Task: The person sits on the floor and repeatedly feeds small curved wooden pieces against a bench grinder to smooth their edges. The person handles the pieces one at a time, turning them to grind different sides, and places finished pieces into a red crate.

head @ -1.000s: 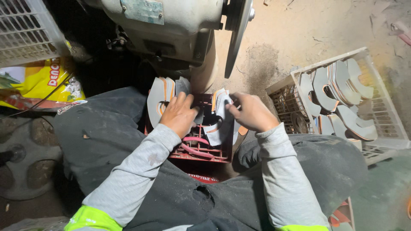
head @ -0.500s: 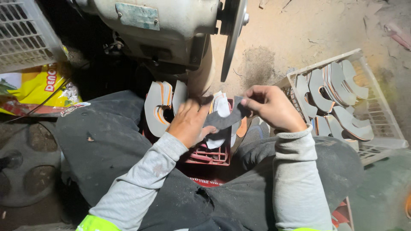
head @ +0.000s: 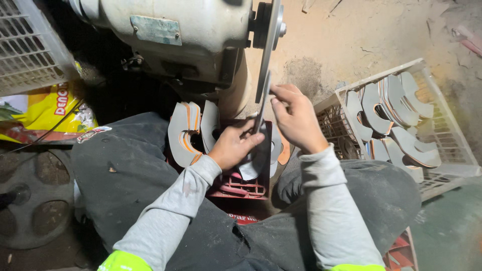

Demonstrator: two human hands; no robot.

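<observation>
Both my hands hold one flat curved grey piece (head: 262,108) edge-on against the thin disc (head: 268,50) of a bench grinder (head: 181,35). My left hand (head: 233,145) grips its lower end from below. My right hand (head: 296,118) pinches its upper end, close to the disc's rim. Below my hands, a red crate (head: 236,188) between my knees holds more curved grey pieces with orange edges (head: 187,131).
A white wire basket (head: 452,165) at the right holds several similar curved grey pieces (head: 396,115). Another white basket (head: 27,47) is at the top left, above a yellow bag (head: 47,108). The floor behind is sandy dirt. My dark-trousered legs flank the crate.
My hands lifted the curved piece out of the red crate and raised it up to the grinder disc. The view has shifted closer to the machine.
</observation>
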